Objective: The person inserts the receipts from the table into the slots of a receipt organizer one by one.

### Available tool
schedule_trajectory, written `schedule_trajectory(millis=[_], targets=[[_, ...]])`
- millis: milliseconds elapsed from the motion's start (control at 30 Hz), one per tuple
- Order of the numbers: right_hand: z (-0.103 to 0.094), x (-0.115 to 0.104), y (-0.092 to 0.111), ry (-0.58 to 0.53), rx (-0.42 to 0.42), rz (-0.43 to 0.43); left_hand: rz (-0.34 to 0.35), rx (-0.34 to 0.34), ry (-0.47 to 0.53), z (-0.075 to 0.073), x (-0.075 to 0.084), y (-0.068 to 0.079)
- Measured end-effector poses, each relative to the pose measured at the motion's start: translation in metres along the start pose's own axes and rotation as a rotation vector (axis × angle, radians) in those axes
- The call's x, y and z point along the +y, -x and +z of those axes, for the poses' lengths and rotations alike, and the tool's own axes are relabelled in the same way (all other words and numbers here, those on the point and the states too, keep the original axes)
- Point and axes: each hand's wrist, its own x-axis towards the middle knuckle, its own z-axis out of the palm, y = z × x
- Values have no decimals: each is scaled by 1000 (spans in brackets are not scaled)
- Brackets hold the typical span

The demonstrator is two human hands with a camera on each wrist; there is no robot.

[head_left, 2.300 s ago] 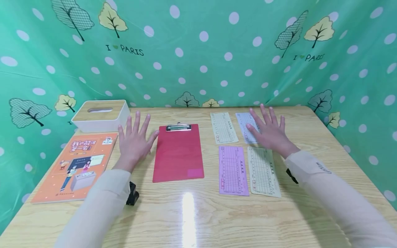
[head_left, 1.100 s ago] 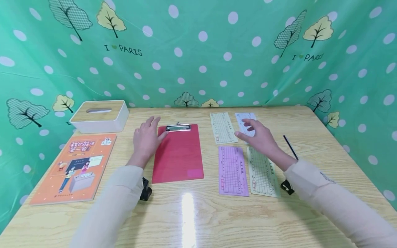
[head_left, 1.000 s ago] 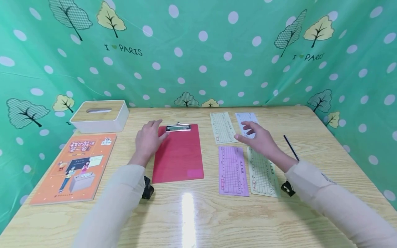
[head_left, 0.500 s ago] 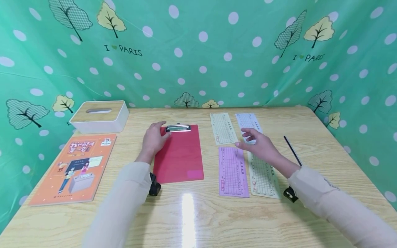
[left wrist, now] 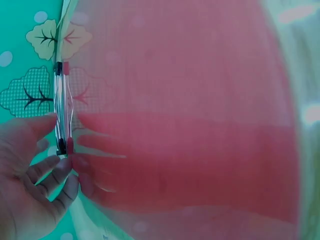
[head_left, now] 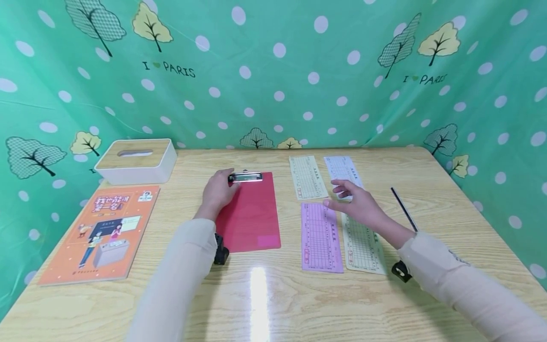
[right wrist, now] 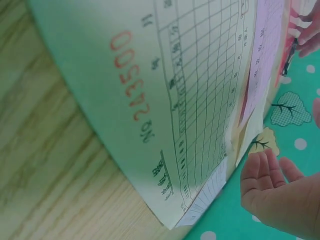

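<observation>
A red clipboard lies on the table with its metal clip at the far edge. At the clip's left end is my left hand, its relaxed fingers beyond the clip and its thumb over the board. In the left wrist view, thumb and fingers border the clip; firm contact cannot be told. My right hand hovers palm inward with relaxed fingers, holding nothing. Below or near it lie a purple form, a pale green form, a blue form and another pale form.
An orange book lies at the left, with a white tissue box with a wooden lid behind it. A dark pen lies beside my right wrist. A green curtain hangs behind the wooden table.
My left hand has moved right from beside the book, over the board's left edge to the clip. The right hand has lowered toward me, its spread fingers now relaxed. The papers have not moved.
</observation>
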Motion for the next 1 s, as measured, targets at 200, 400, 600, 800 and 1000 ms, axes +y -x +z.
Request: schedule_trajectory(millis=[200, 400, 600, 800, 1000], targets=[[2, 0, 5, 80, -4, 7, -26, -15, -32, 1, 4, -3], [7, -2, 9, 178, -6, 28, -46, -9, -52, 7, 4, -6], [13, -2, 12, 261, -21, 48, -55, 6, -57, 10, 5, -7], [20, -3, 12, 324, -28, 39, -71, 7, -56, 10, 7, -8], [24, -4, 11, 325, -49, 14, -83, 11, -40, 11, 7, -8]])
